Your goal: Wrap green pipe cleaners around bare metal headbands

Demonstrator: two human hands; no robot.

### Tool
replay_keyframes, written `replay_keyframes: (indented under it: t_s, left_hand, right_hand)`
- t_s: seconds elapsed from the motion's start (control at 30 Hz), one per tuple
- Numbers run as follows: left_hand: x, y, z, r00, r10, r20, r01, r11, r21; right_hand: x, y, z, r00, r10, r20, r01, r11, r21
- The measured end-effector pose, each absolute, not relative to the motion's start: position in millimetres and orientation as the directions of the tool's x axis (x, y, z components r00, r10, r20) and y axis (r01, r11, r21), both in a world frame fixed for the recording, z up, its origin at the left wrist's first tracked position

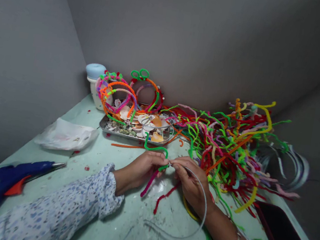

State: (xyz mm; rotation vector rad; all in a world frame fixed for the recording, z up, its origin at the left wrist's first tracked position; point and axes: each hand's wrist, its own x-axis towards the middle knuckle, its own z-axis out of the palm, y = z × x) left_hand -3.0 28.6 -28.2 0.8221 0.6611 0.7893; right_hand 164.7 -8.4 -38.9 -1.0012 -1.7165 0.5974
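Near the table's middle, my left hand (140, 168) pinches a curled green pipe cleaner (157, 149). A magenta pipe cleaner (148, 184) hangs down from beneath the same fingers. My right hand (194, 185) is closed on one end of a thin pale headband (204, 211), which curves round under the right wrist and back toward the left. The fingertips of both hands almost meet, and the headband's end lies between them beside the green pipe cleaner. Whether the green is wound around the band cannot be made out. A red pipe cleaner (165, 197) lies on the table just below.
Behind the hands stands a metal tray (133, 137) of shells, with decorated headbands (122, 90) on it. A large pipe cleaner pile (219, 145) covers the right, near bare headbands (299, 169) and a dark flat device (289, 239). Left: glue gun (10, 177), plastic bag (67, 135), lidded bottle (95, 71).
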Motion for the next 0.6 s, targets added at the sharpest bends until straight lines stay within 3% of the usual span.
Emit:
replay_keyframes:
  t_s: [0.6]
  left_hand:
    - [-8,29,-24,0.728,0.604,-0.324,-0.308,0.711,0.632]
  right_hand:
    - [163,-17,-22,-0.196,0.753,0.629,0.438,0.641,-0.63]
